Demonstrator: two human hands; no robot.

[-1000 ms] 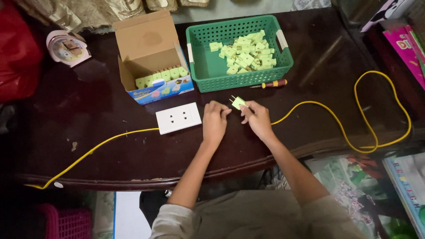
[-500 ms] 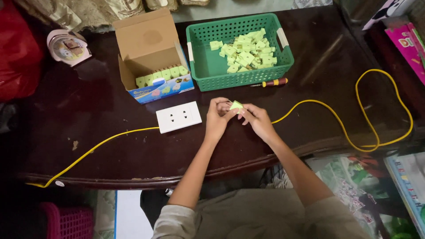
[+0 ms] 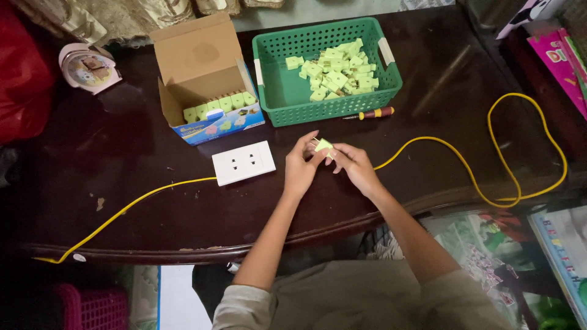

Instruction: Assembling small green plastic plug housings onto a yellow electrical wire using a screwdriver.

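My left hand (image 3: 299,168) and my right hand (image 3: 353,166) meet over the dark wooden table (image 3: 428,73), both gripping a small pale-green plug (image 3: 323,145) by their fingertips. A yellow cable (image 3: 489,183) runs from the plug to the right and loops back. Just left of my hands lies a white double socket plate (image 3: 243,162) with another yellow cable (image 3: 128,211) trailing off to the left.
A green plastic basket (image 3: 275,91) with several pale-green plugs stands behind my hands. A small screwdriver (image 3: 370,114) lies in front of it. An open cardboard box (image 3: 202,67) with more plugs sits at the left. A pink clock (image 3: 88,67) lies far left.
My hands have turned the plug and drawn closer together around it. The camera view shifted slightly.
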